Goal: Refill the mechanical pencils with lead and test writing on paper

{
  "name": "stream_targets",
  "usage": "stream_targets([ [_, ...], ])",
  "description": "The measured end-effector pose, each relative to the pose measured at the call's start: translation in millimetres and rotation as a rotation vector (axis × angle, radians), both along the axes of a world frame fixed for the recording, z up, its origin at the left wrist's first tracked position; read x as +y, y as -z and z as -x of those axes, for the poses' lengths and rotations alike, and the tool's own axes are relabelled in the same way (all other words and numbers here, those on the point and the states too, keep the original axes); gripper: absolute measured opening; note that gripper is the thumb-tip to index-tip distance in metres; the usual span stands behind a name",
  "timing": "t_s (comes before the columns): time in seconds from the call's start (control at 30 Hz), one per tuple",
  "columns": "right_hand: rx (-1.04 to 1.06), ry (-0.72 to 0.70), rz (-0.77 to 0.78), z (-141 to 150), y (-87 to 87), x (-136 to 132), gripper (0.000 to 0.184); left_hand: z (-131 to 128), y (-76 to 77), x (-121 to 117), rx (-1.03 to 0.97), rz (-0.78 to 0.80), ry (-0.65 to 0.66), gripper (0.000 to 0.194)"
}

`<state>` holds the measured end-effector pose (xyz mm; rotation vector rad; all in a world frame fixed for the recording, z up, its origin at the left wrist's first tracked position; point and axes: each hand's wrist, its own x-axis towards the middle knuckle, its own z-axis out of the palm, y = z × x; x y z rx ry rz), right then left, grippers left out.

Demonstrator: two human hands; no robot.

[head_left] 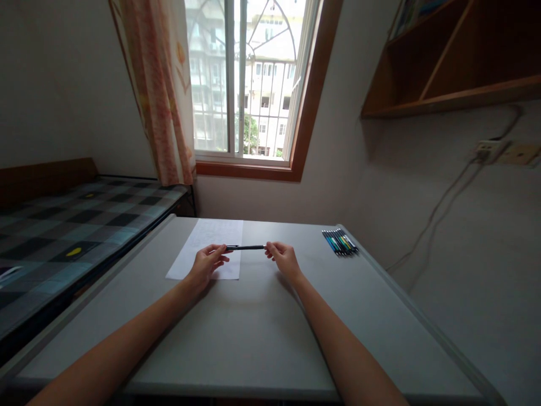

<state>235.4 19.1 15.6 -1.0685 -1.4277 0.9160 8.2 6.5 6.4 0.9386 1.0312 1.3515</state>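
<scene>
A dark pen (250, 247) is held level above the table, stretched between my two hands. My left hand (207, 263) pinches its left end, where a clip shows. At the other end, the fingertips of my right hand (283, 257) grip the tip. Beneath my left hand lies a white sheet of paper (181, 265) with faint marks on it. Toward the far right corner, a row of several pens (340, 242) with dark, blue, green and yellow parts lies side by side.
The light grey table (236, 349) has raised side edges. A bed (93, 220) with a checked cover stands to the left. A curtain (163, 101) hangs beside the window (245, 79). On the right wall are a wooden shelf (448, 96) and a socket with a plugged cord (486, 152).
</scene>
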Motion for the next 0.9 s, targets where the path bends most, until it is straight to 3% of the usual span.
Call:
stream_targets([
  [0.27,0.028,-0.02,0.003,0.5,-0.1,-0.4,0.027,0.4,-0.6,-0.2,0.006,-0.005,-0.005,0.029],
  [0.9,0.016,-0.05,0.021,1.1,-3.6,-2.6,0.027,0.8,0.6,0.8,0.008,-0.001,-0.008,0.028],
])
